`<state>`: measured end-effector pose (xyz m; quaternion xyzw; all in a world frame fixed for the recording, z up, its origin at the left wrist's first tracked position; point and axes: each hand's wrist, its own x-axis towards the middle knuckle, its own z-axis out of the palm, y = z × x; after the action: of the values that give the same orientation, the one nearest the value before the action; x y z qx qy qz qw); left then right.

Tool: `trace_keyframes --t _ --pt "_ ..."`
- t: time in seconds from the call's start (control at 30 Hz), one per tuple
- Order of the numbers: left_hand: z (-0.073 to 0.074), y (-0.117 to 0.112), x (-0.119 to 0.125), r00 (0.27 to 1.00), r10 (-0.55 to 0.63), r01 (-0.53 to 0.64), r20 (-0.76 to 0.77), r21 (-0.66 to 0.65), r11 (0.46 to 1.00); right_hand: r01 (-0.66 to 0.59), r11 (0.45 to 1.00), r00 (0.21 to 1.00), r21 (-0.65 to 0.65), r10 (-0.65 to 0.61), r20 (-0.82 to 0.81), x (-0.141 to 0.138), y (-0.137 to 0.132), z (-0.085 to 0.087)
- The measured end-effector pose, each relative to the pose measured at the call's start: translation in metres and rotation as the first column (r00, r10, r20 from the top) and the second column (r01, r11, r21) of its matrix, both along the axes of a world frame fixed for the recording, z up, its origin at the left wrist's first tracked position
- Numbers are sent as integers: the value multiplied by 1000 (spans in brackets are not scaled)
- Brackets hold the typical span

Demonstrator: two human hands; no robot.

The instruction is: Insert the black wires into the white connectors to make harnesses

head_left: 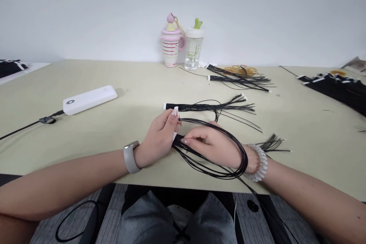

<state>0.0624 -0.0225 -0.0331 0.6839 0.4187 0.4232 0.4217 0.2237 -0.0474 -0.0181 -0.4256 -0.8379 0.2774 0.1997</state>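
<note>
A bundle of thin black wires [243, 152] loops between my two hands above the front of the table. My left hand [160, 133] is closed on the white connectors at the wire ends, with one small white connector [176, 109] showing at the thumb tip. My right hand [211, 143] pinches the wires just right of the lower connector, thumb against fingers. The loop passes over my right wrist, and loose ends hang past the table edge. Just behind my hands lies another wire harness [191, 106] with a white connector at its left end.
More wire harnesses [240, 80] lie at the back beside yellow rubber bands [241, 70]. A pink striped cup [170, 47] and a clear bottle [194, 49] stand by the wall. A white power bank [90, 100] with a cable is on the left. Black harnesses [340, 89] cover the far right.
</note>
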Motion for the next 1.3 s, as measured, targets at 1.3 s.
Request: trace_keyframes --t 1.3 --pt "-5 5 -1 999 17 -21 -50 -75 997 737 654 488 169 -342 -803 86 37 51"
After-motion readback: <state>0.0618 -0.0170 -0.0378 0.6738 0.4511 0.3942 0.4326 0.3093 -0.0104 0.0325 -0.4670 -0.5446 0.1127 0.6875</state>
